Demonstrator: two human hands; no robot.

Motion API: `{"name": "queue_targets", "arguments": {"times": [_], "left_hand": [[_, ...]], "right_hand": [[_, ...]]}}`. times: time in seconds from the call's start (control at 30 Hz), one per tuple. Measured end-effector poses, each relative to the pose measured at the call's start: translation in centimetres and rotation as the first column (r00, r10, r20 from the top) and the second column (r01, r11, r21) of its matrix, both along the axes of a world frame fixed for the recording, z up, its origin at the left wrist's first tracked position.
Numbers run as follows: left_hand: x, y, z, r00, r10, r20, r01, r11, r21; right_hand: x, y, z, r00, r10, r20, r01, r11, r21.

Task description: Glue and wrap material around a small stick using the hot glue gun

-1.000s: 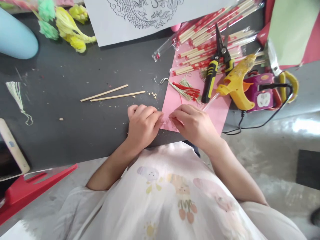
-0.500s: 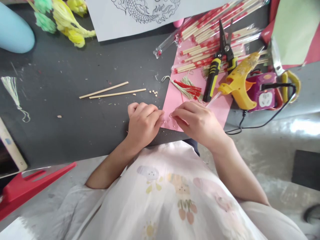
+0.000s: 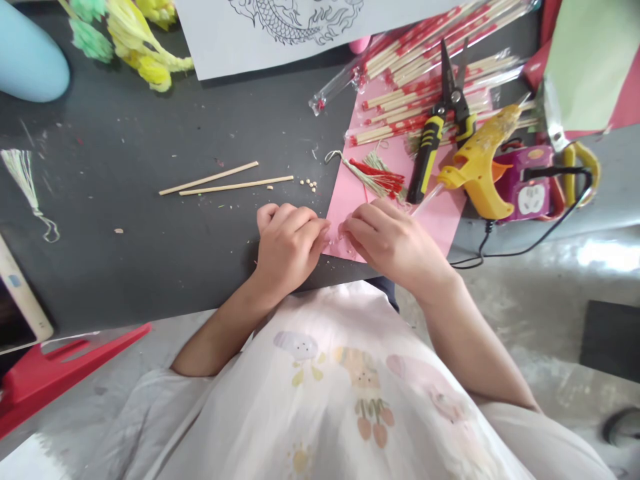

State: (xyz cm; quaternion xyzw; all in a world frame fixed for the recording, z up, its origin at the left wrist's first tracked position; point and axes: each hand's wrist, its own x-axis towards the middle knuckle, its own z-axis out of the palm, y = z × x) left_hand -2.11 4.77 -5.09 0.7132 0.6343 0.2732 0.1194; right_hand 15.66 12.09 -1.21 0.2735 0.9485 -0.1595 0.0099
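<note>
My left hand (image 3: 291, 241) rests at the table's near edge, its thumb and fingertips pinched together over the corner of a pink sheet (image 3: 336, 200). Facing it, my right hand (image 3: 393, 241) is pinched in the same way, a small gap between them. Whatever is in either pinch is too small to make out. Tiny pale bits lie on the pink sheet below the fingertips. Beyond my left hand are two thin wooden sticks (image 3: 227, 179) and several small cut pieces (image 3: 310, 184). Red and pale green tassels (image 3: 377, 177) lie just past my right hand.
Black-and-yellow pruning snips (image 3: 425, 157), a yellow glue gun (image 3: 483, 160) with its cord, a purple power socket (image 3: 533, 183) and scissors (image 3: 555, 120) crowd the right. Wrapped chopsticks (image 3: 400, 87) and a dragon drawing (image 3: 215, 57) lie behind. A pale tassel (image 3: 25, 180) and phone (image 3: 20, 293) are left.
Both hands stay almost in place, still pinched. My right fingers have curled slightly; the whole view has shifted a little.
</note>
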Motion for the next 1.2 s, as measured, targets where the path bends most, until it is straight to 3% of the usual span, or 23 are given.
{"name": "queue_targets", "arguments": {"times": [0.43,0.93,1.2], "left_hand": [[0.0,0.1,0.0,1.000,0.014,0.009,-0.014,0.999,-0.030],[0.0,0.0,-0.1,1.000,0.004,0.014,-0.004,0.999,-0.034],[0.0,0.0,-0.1,1.000,0.009,0.017,-0.009,1.000,-0.019]], "right_hand": [[0.2,-0.7,-1.0,0.972,-0.137,-0.189,0.133,0.991,-0.034],[-0.9,-1.4,-0.6,0.945,-0.276,-0.175,0.255,0.957,-0.137],[-1.5,-1.6,-0.3,0.969,-0.242,-0.053,0.238,0.969,-0.067]]}}
